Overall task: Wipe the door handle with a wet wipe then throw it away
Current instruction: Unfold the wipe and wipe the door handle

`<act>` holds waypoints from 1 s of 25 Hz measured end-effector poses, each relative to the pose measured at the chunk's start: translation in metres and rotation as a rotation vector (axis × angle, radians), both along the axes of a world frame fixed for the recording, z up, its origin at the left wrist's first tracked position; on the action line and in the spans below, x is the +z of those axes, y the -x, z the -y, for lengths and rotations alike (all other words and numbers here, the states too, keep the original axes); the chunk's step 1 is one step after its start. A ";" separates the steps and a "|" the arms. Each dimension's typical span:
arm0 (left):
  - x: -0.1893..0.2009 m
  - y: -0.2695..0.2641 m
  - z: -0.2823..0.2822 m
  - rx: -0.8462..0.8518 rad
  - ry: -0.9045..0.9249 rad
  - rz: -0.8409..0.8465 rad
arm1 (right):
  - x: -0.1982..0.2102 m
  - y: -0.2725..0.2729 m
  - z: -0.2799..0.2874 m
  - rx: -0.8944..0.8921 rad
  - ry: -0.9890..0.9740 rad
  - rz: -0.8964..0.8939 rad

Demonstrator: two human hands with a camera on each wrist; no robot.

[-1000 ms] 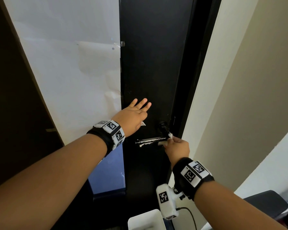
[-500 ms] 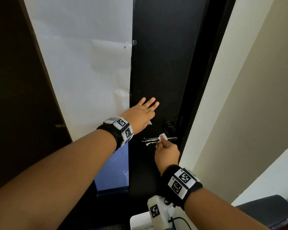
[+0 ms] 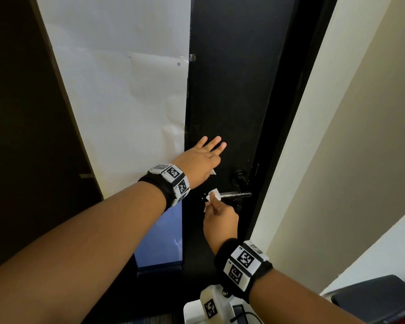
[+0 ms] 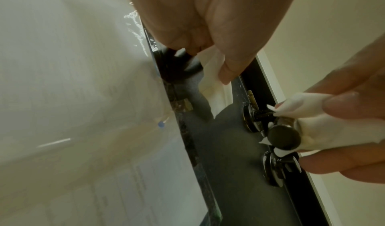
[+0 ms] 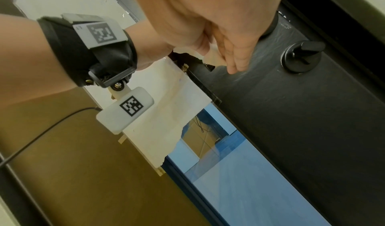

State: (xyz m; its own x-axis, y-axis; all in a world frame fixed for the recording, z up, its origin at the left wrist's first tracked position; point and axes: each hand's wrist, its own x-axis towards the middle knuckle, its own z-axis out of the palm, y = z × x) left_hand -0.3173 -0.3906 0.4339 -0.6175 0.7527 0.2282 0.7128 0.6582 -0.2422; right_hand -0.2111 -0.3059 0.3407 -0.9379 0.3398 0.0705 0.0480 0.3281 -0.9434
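Observation:
My right hand pinches a white wet wipe round the free left end of the silver lever handle on the black door. In the left wrist view the wipe wraps the handle just behind its round end. My left hand lies flat on the door above and left of the handle, fingers straight. Its thumb pins a small white scrap, which pokes out below the hand.
A black thumb-turn lock sits just above the handle. White paper covers the door's glass, with a blue strip below it. A cream wall is close on the right. A dark seat is at bottom right.
My right hand has slid the wipe along the handle from the end by the door edge to its free left end. The left hand has stayed flat on the door.

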 end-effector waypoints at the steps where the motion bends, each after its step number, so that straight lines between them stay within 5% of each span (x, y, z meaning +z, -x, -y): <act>1: 0.000 0.000 0.000 0.001 -0.002 0.000 | 0.000 0.000 0.000 0.008 -0.006 -0.001; 17: 0.001 -0.002 -0.001 0.019 0.002 0.012 | -0.003 -0.002 0.003 0.096 -0.051 -0.024; 25: 0.001 -0.004 -0.001 0.017 0.000 0.012 | -0.006 0.000 0.003 0.233 0.102 0.021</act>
